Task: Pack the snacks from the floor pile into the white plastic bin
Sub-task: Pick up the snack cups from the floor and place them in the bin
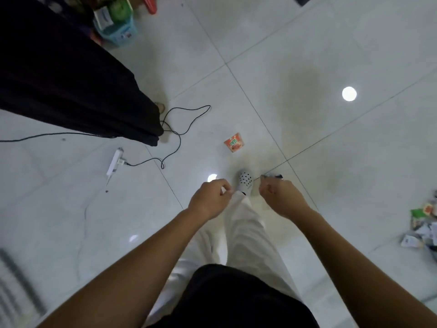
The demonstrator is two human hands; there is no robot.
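Snacks [423, 229] are seen heaped in a loose pile of packets on the pale tiled floor [331, 55], well to the right of the white perforated shoe [246, 181] and cut off by the picture's right edge. One orange snack packet [234, 142] lies alone on the tiles, just beyond the shoe and apart from it. The white plastic bin cannot be made out with certainty.

The right hand [281, 197] is held just right of the shoe with its fingers curled. A small packet [272, 176] with a dark edge shows at the fingertips and appears to be pinched by them. The left hand [208, 200] is held just left of the shoe, fingers curled with thumb against forefinger; whether anything is pinched there cannot be told.

Far beyond the shoe and to its left, a blue basket [120, 34] filled with goods is seen. A black garment [71, 79] worn by another person hangs left of the shoe. Nearer, a white power strip [114, 162] and a looping black cable [179, 131] lie on the tiles.
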